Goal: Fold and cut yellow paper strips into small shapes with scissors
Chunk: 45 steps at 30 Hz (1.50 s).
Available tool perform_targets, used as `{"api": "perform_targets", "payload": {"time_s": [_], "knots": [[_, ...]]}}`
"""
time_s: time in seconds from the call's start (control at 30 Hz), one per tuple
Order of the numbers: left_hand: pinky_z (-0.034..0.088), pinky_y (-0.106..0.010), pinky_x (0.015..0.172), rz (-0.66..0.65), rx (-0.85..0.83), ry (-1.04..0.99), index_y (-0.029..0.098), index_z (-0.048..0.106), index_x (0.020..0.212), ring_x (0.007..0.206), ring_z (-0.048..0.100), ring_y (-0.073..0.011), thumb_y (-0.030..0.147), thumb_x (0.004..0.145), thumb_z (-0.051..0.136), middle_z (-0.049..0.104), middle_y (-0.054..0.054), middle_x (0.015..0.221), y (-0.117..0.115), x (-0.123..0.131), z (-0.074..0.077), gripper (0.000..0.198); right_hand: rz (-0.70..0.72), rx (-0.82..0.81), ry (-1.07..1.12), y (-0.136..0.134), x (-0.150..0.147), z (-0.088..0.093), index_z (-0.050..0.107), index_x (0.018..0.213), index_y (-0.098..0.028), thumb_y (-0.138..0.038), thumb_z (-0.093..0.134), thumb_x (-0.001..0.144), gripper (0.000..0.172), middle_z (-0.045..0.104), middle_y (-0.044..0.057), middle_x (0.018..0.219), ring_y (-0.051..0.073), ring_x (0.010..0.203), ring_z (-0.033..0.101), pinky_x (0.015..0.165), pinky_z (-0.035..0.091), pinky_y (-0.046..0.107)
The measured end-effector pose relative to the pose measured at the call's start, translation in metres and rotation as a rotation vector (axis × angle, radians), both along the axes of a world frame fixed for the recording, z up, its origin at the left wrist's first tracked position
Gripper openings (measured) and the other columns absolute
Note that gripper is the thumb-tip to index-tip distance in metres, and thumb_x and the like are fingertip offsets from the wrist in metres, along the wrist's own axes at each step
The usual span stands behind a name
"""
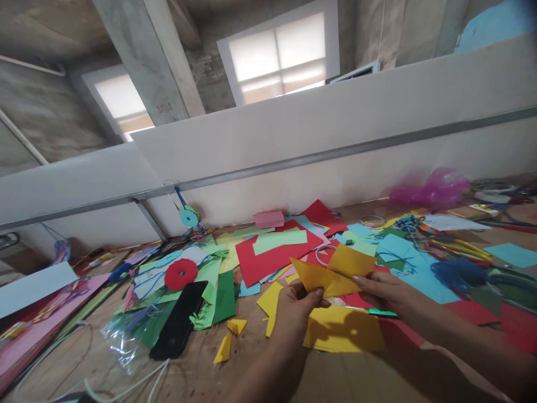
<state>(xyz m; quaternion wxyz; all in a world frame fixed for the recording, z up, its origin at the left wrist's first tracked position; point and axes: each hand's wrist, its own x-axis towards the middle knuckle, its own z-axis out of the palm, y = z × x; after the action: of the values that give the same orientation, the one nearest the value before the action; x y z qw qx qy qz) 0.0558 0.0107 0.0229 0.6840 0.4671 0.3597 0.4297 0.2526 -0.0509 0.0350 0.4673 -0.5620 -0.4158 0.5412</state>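
Both hands hold yellow paper (327, 280) up over the table, in the middle of the view. My left hand (296, 308) pinches its lower left part between thumb and fingers. At the right, my right hand (384, 291) grips the paper with its thumb on top; the piece looks folded, with a squarish flap standing over a pointed part. Whether it is one sheet or two I cannot tell. Below the hands lies a yellow sheet (346, 330) with their shadow on it. Small yellow paper scraps (224, 348) lie left of my left hand.
A black phone (179, 322) with a white cable (121, 396) lies to the left, near a red paper disc (181, 274). Red sheets (251, 260) and blue sheets (432, 277) cover the table behind. A white partition (293, 137) stands along the back.
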Motion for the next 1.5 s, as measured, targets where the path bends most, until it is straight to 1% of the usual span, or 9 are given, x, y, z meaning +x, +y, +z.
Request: {"api": "perform_targets", "payload": {"time_s": [0.17,0.33,0.63,0.77,0.93,1.03,1.2,1.33,1.5], "knots": [[0.050,-0.026,0.063,0.004,0.003,0.004,0.010,0.076,0.085,0.057,0.065,-0.0153,0.032,0.057,0.085,0.074,-0.011,0.083,0.000,-0.001,-0.002,0.037,0.027,-0.024,0.012,-0.002,-0.001,0.004,0.043,0.063,-0.021,-0.067,0.070,0.070,0.054,0.039,-0.006,0.058,0.010,0.055,0.031,0.054,0.025,0.026],[0.049,-0.026,0.062,-0.009,0.000,0.009,0.010,0.076,0.085,0.056,0.064,-0.0154,0.032,0.057,0.085,0.074,-0.011,0.079,0.000,-0.001,0.000,0.037,0.038,-0.014,0.034,-0.003,-0.003,0.008,0.042,0.062,-0.021,-0.069,0.070,0.068,0.056,0.038,-0.007,0.057,0.010,0.055,0.030,0.054,0.025,0.025],[0.049,-0.025,0.062,-0.023,0.016,0.003,0.011,0.075,0.086,0.056,0.064,-0.0139,0.035,0.057,0.085,0.073,-0.010,0.081,0.000,-0.001,-0.002,0.039,-0.009,0.019,-0.006,-0.002,-0.002,0.003,0.043,0.062,-0.021,-0.065,0.071,0.070,0.053,0.036,-0.007,0.057,0.010,0.054,0.027,0.052,0.022,0.026],[0.049,-0.025,0.063,-0.027,0.027,0.003,0.011,0.075,0.088,0.057,0.064,-0.0135,0.034,0.060,0.084,0.074,-0.009,0.082,-0.001,-0.002,-0.003,0.037,-0.005,0.024,0.006,-0.002,-0.002,0.002,0.042,0.063,-0.021,-0.065,0.070,0.071,0.053,0.037,-0.007,0.057,0.010,0.054,0.027,0.052,0.021,0.025],[0.048,-0.024,0.063,-0.026,-0.005,-0.005,0.011,0.075,0.091,0.057,0.064,-0.0125,0.033,0.060,0.084,0.074,-0.010,0.085,-0.001,-0.001,-0.003,0.039,0.065,0.009,0.109,0.000,-0.002,-0.004,0.044,0.065,-0.021,-0.063,0.066,0.078,0.049,0.037,-0.007,0.055,0.009,0.052,0.026,0.050,0.018,0.025],[0.049,-0.024,0.063,-0.040,-0.019,-0.024,0.011,0.075,0.092,0.058,0.064,-0.0124,0.033,0.059,0.085,0.074,-0.010,0.087,-0.001,-0.001,-0.004,0.041,0.074,-0.010,0.185,0.001,-0.001,-0.007,0.047,0.068,-0.020,-0.060,0.065,0.080,0.046,0.038,-0.007,0.056,0.009,0.052,0.027,0.050,0.018,0.024],[0.050,-0.023,0.063,-0.072,-0.054,-0.044,0.010,0.074,0.096,0.058,0.063,-0.0115,0.033,0.059,0.086,0.073,-0.010,0.087,0.000,-0.003,-0.005,0.044,0.066,-0.036,0.200,-0.001,0.000,-0.002,0.047,0.068,-0.020,-0.062,0.069,0.076,0.047,0.035,-0.008,0.054,0.008,0.051,0.023,0.049,0.014,0.024],[0.050,-0.023,0.064,-0.102,-0.063,-0.051,0.011,0.075,0.097,0.058,0.063,-0.0108,0.032,0.061,0.085,0.073,-0.010,0.089,0.001,-0.003,-0.006,0.044,0.074,-0.044,0.190,-0.003,-0.001,0.003,0.049,0.066,-0.020,-0.062,0.070,0.074,0.048,0.034,-0.008,0.054,0.008,0.050,0.022,0.048,0.015,0.024],[0.052,-0.024,0.065,-0.106,-0.059,-0.052,0.011,0.075,0.097,0.058,0.064,-0.0118,0.032,0.060,0.086,0.074,-0.011,0.089,0.003,-0.004,-0.008,0.044,0.044,-0.066,0.210,0.003,0.002,-0.004,0.052,0.070,-0.020,-0.059,0.072,0.074,0.044,0.036,-0.008,0.053,0.007,0.049,0.024,0.047,0.015,0.023]]}}
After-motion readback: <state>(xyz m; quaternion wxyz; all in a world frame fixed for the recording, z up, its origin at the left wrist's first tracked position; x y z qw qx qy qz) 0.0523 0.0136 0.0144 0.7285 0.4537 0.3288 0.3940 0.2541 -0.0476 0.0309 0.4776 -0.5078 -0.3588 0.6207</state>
